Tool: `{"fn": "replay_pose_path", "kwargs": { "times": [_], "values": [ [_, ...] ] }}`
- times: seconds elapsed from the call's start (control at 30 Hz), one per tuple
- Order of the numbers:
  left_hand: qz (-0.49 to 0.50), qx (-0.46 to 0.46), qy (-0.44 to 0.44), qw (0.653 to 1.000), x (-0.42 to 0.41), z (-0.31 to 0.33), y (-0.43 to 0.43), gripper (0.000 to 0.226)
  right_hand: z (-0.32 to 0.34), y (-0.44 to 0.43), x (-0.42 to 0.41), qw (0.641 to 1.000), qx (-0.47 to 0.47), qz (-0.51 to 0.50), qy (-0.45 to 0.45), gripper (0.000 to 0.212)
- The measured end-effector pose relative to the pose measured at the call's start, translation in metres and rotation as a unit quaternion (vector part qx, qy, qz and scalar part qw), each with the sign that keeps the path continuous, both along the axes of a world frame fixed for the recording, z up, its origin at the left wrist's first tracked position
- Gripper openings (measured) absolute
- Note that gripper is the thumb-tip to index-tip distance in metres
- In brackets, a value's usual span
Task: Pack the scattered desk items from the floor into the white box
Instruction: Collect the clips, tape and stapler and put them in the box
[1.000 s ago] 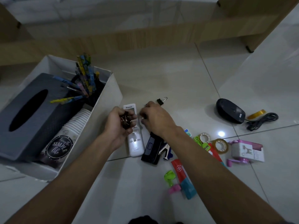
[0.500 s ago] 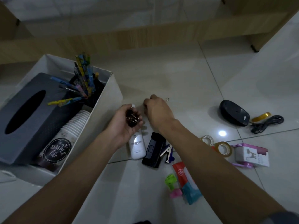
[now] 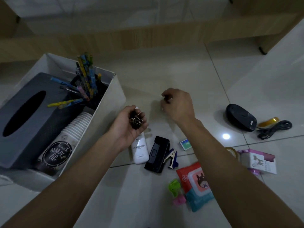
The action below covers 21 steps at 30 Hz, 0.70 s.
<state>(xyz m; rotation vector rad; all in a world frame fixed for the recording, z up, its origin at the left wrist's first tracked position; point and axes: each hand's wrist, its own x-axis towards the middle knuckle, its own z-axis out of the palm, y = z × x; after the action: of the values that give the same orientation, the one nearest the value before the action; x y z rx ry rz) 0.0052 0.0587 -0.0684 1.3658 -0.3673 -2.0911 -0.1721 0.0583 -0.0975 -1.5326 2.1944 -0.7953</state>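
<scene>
Left hand (image 3: 130, 127) cupping binder clips (image 3: 136, 122) beside white box (image 3: 112, 99), right hand (image 3: 178, 105) curled above tiled floor (image 3: 164, 66), wet wipes (image 3: 195, 183) nearby

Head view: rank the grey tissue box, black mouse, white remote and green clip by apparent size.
1. Grey tissue box.
2-3. Black mouse and white remote: about alike; the left hand hides part of the remote, so unranked.
4. Green clip.

Dim, grey-toned exposure throughout. One small bright glare spot on the floor (image 3: 226, 136) at centre right, possibly an overhead lamp. Soft shadow lies right of the box (image 3: 113, 99). Straight lines bow near frame edges; fine detail smeared.
</scene>
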Motion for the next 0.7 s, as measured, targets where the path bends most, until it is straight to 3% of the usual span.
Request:
{"fn": "replay_pose_path", "kwargs": {
  "times": [0.13,0.37,0.47,0.53,0.57,0.63,0.67,0.7],
  "values": [
    [0.002,0.006,-0.002,1.0,-0.005,0.001,0.001,0.033,-0.018,0.002,0.022,0.981,0.06,0.074,0.167,0.026],
    [0.001,0.013,-0.013,1.0,-0.007,0.008,0.001,0.029,-0.024,0.012,0.021,0.974,0.032,0.104,0.198,0.032],
    [0.003,0.018,-0.013,1.0,-0.006,0.01,0.001,0.029,-0.023,0.017,0.014,0.992,-0.035,0.057,0.106,0.029],
    [0.005,0.02,-0.012,1.0,-0.005,0.012,0.002,0.028,-0.009,0.021,0.012,0.99,-0.08,-0.08,-0.086,0.028],
    [0.006,0.019,-0.014,1.0,-0.005,0.014,0.003,0.028,0.002,0.022,0.013,0.949,-0.097,-0.164,-0.251,0.025],
    [0.014,0.009,-0.019,1.0,-0.007,0.018,0.004,0.028,0.025,0.029,0.021,0.765,-0.091,-0.249,-0.586,0.02],
    [0.025,-0.002,-0.019,1.0,-0.009,0.02,0.005,0.029,0.034,0.034,0.025,0.682,-0.07,-0.251,-0.683,0.019],
    [0.041,-0.018,-0.015,0.999,-0.012,0.024,0.005,0.03,0.041,0.04,0.028,0.628,-0.043,-0.247,-0.737,0.019]
  ]
}}
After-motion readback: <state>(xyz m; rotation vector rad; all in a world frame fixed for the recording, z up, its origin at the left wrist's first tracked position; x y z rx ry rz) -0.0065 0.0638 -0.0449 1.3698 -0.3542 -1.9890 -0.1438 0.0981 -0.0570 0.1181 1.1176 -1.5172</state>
